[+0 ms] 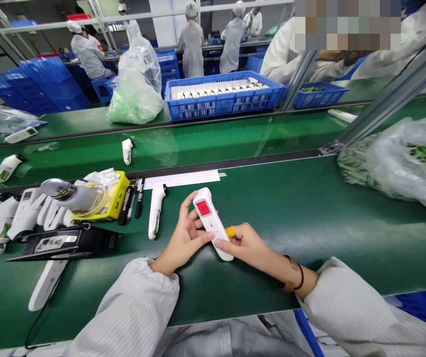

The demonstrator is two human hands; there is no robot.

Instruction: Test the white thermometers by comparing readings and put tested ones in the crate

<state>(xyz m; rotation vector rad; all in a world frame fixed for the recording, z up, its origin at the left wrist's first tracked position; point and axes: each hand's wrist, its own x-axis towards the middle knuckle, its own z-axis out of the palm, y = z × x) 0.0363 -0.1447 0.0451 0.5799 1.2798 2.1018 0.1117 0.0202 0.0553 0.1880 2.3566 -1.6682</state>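
A white infrared thermometer with a lit red screen is held between my two hands above the green bench. My left hand grips it from the left, thumb on its front and fingers behind. From the right, my right hand closes around the lower handle, its thumb on the front; a yellow finger cot covers one finger. To the left lies another thermometer, its battery compartment showing green. Black markers lie beside a yellow tray that holds a metal-topped bottle.
Several white thermometers lie at the left behind a black device with a cord. A conveyor carries more thermometers past the bench. Beyond it stands a blue basket. At the right sits a plastic bag of green parts. Co-workers are behind.
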